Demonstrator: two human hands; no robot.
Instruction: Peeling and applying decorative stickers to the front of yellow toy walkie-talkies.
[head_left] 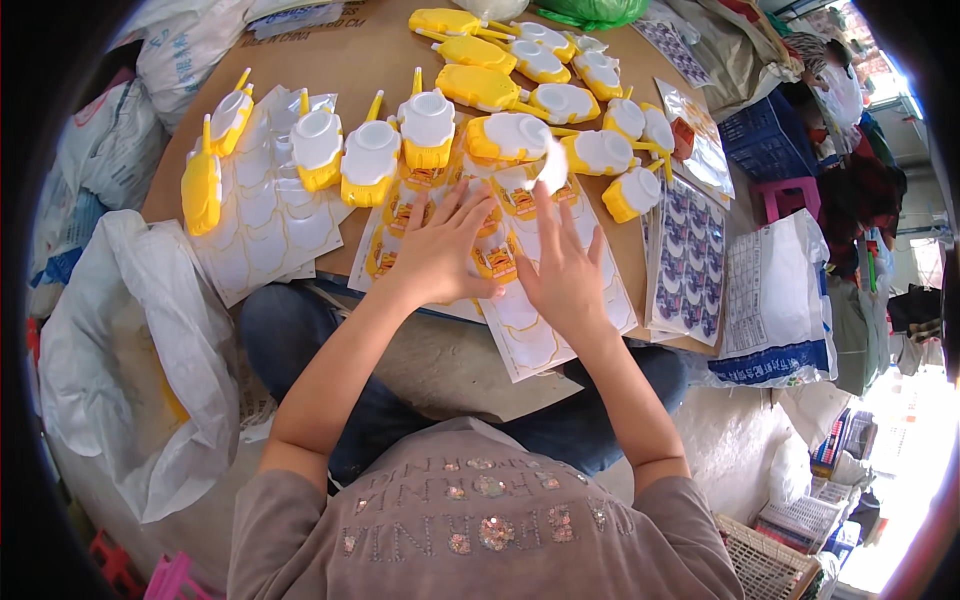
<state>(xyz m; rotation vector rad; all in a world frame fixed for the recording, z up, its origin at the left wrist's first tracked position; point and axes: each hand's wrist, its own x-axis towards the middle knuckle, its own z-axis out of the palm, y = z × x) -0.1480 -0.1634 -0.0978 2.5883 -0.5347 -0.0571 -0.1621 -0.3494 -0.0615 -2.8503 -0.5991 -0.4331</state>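
Note:
My left hand (438, 248) lies with its fingers spread over a sheet of orange and yellow stickers (497, 262), its thumb out to the right. Beside it, my right hand (566, 268) stretches its fingers forward over the same sheet. A small blurred white piece (549, 172) shows at the right index fingertip; whether it sticks to the finger cannot be made out. Just beyond the fingers lies a yellow and white toy walkie-talkie (508, 137). More stand in a row to the left, among them one toy walkie-talkie (428, 125) with its antenna up.
Several other toy walkie-talkies (478, 88) lie at the table's far side. Sheets with empty outlines (265, 220) are at left, purple-patterned sticker sheets (688, 262) at right. A white plastic bag (140, 350) stands by the left edge, a printed sack (772, 300) by the right.

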